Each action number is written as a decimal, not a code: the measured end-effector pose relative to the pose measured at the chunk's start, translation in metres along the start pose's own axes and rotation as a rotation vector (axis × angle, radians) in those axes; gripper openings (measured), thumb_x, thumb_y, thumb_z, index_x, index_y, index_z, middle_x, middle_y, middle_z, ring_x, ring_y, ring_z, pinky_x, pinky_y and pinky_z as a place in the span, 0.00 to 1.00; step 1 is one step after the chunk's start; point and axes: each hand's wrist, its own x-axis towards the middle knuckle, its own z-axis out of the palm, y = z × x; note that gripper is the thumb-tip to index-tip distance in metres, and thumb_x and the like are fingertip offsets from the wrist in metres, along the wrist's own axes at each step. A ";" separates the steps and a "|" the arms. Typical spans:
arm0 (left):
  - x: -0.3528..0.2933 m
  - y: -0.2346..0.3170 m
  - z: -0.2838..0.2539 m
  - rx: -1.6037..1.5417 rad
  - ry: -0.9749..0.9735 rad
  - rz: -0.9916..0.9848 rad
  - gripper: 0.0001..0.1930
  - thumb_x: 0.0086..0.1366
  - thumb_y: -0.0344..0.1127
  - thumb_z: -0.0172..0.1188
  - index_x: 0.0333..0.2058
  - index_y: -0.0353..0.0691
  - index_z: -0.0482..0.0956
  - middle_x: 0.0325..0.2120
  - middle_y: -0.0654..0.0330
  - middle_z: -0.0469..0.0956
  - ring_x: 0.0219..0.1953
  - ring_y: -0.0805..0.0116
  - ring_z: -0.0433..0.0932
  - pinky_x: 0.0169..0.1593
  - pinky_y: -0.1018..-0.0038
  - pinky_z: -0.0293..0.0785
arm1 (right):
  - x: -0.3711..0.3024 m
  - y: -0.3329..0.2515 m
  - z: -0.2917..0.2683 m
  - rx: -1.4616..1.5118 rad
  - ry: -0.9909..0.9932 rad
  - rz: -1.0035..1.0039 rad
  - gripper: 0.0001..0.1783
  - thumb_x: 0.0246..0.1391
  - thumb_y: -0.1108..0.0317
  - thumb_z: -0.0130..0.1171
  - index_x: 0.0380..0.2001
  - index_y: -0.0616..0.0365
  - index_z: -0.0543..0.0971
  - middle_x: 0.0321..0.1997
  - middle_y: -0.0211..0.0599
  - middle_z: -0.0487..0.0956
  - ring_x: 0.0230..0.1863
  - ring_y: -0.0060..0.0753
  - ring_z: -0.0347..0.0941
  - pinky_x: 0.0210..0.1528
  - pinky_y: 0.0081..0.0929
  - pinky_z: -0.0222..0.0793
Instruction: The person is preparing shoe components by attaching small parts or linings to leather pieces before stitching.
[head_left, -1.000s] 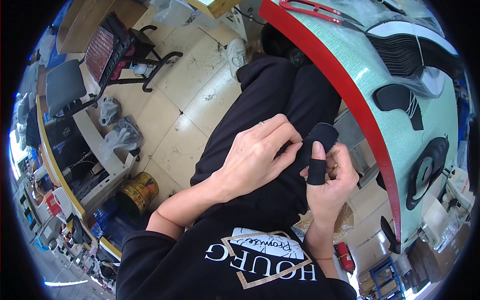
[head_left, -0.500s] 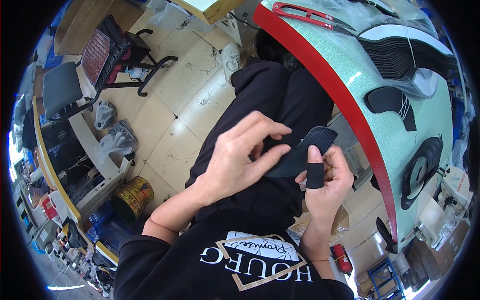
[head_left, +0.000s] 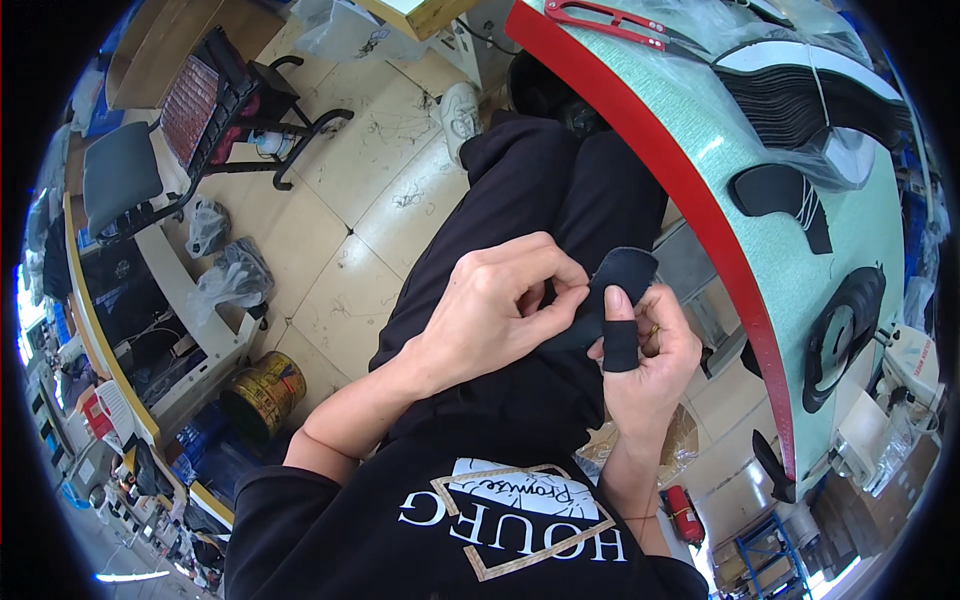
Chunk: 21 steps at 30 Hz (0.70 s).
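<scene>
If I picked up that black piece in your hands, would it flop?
The black piece probably wouldn't flop much: its rounded end juts past the right hand, seemingly unsupported. It's likely light too, looking flat and small enough to pinch.

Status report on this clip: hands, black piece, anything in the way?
Right hand gripping black fabric piece, thumb on top. Left hand pinched at its edge, actual hold unclear. Nothing visibly blocking; green table off to the right.
</scene>
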 end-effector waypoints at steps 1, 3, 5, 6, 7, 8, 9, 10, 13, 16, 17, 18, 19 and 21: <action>0.001 0.001 0.001 0.000 -0.005 -0.005 0.04 0.58 0.20 0.65 0.32 0.35 0.83 0.25 0.64 0.77 0.20 0.82 0.70 0.23 0.80 0.63 | 0.000 -0.001 0.000 -0.035 -0.004 -0.028 0.09 0.64 0.70 0.64 0.32 0.64 0.77 0.19 0.28 0.76 0.19 0.15 0.75 0.19 0.14 0.66; 0.003 0.000 0.003 0.088 0.050 0.042 0.04 0.57 0.21 0.66 0.30 0.34 0.80 0.25 0.61 0.76 0.19 0.74 0.71 0.23 0.77 0.67 | 0.000 -0.001 0.000 -0.016 -0.008 -0.020 0.09 0.64 0.70 0.64 0.32 0.64 0.77 0.20 0.28 0.76 0.19 0.15 0.75 0.19 0.15 0.66; 0.002 -0.003 0.000 0.081 0.057 0.005 0.04 0.57 0.20 0.66 0.30 0.35 0.83 0.25 0.65 0.77 0.20 0.83 0.70 0.22 0.81 0.63 | 0.000 -0.002 0.001 0.003 -0.010 -0.013 0.09 0.64 0.70 0.65 0.32 0.65 0.78 0.20 0.29 0.76 0.19 0.15 0.75 0.19 0.15 0.66; 0.002 -0.004 -0.002 0.067 0.085 0.017 0.04 0.57 0.20 0.65 0.30 0.35 0.83 0.25 0.65 0.78 0.20 0.82 0.70 0.22 0.81 0.62 | 0.001 -0.004 0.001 -0.011 -0.008 -0.006 0.09 0.63 0.70 0.65 0.32 0.64 0.78 0.20 0.29 0.76 0.20 0.16 0.76 0.19 0.15 0.66; 0.002 -0.004 -0.002 0.053 0.114 0.029 0.04 0.57 0.20 0.65 0.30 0.35 0.82 0.25 0.65 0.78 0.20 0.82 0.70 0.22 0.81 0.62 | 0.001 -0.005 0.001 -0.026 -0.005 0.000 0.09 0.63 0.70 0.65 0.32 0.64 0.78 0.20 0.29 0.76 0.20 0.16 0.76 0.19 0.15 0.66; 0.002 -0.003 -0.002 0.043 0.103 0.050 0.04 0.57 0.20 0.65 0.30 0.35 0.82 0.25 0.65 0.77 0.20 0.82 0.70 0.23 0.82 0.63 | 0.000 -0.004 0.003 -0.026 0.000 0.005 0.09 0.63 0.70 0.65 0.32 0.64 0.78 0.20 0.29 0.76 0.20 0.16 0.76 0.19 0.15 0.66; 0.002 -0.003 -0.001 0.045 0.102 0.049 0.04 0.57 0.20 0.65 0.30 0.35 0.82 0.25 0.65 0.77 0.20 0.82 0.70 0.23 0.82 0.63 | 0.000 -0.004 0.006 -0.027 -0.004 -0.013 0.09 0.63 0.70 0.65 0.32 0.64 0.78 0.20 0.29 0.77 0.20 0.16 0.76 0.20 0.15 0.66; 0.002 -0.003 0.000 0.070 0.098 0.069 0.04 0.57 0.20 0.64 0.31 0.35 0.82 0.24 0.65 0.76 0.20 0.83 0.70 0.23 0.82 0.63 | 0.000 -0.004 0.008 -0.029 -0.008 -0.031 0.09 0.63 0.70 0.65 0.32 0.63 0.78 0.20 0.29 0.77 0.20 0.17 0.77 0.20 0.15 0.66; 0.003 -0.006 -0.001 0.140 0.114 0.111 0.05 0.57 0.20 0.66 0.32 0.35 0.80 0.25 0.63 0.74 0.21 0.76 0.72 0.24 0.79 0.67 | 0.000 -0.006 0.006 -0.016 -0.013 -0.006 0.09 0.63 0.69 0.66 0.32 0.63 0.78 0.21 0.29 0.77 0.20 0.17 0.77 0.21 0.15 0.66; 0.004 -0.011 -0.013 0.090 0.140 -0.034 0.06 0.57 0.23 0.68 0.33 0.36 0.80 0.27 0.62 0.75 0.21 0.77 0.70 0.25 0.79 0.66 | 0.001 -0.003 0.001 0.016 0.005 0.012 0.09 0.63 0.69 0.65 0.32 0.63 0.78 0.21 0.28 0.77 0.20 0.16 0.77 0.21 0.14 0.66; 0.004 -0.008 -0.016 0.088 0.136 -0.034 0.06 0.57 0.23 0.68 0.33 0.36 0.80 0.27 0.62 0.75 0.21 0.77 0.70 0.25 0.79 0.66 | 0.002 -0.003 -0.001 0.015 0.008 0.015 0.09 0.63 0.69 0.65 0.32 0.63 0.78 0.21 0.28 0.77 0.20 0.16 0.77 0.21 0.14 0.66; 0.003 -0.004 -0.019 0.064 0.058 -0.041 0.07 0.58 0.25 0.70 0.33 0.36 0.81 0.27 0.62 0.75 0.21 0.77 0.70 0.25 0.78 0.66 | 0.003 -0.003 -0.001 0.065 0.017 0.026 0.09 0.63 0.69 0.65 0.32 0.63 0.78 0.22 0.28 0.78 0.20 0.16 0.76 0.21 0.14 0.66; 0.002 -0.001 -0.020 0.041 -0.020 -0.048 0.08 0.58 0.28 0.72 0.34 0.36 0.81 0.27 0.62 0.75 0.22 0.76 0.69 0.26 0.77 0.67 | 0.004 -0.004 -0.001 0.116 0.027 0.036 0.09 0.63 0.69 0.65 0.32 0.63 0.78 0.23 0.29 0.78 0.20 0.15 0.76 0.21 0.14 0.67; -0.002 -0.007 -0.021 0.033 -0.158 -0.058 0.06 0.60 0.28 0.71 0.35 0.38 0.83 0.29 0.66 0.77 0.24 0.81 0.68 0.27 0.81 0.61 | 0.003 -0.006 -0.001 0.129 0.024 0.049 0.08 0.64 0.70 0.64 0.36 0.64 0.78 0.24 0.29 0.78 0.22 0.14 0.75 0.23 0.13 0.68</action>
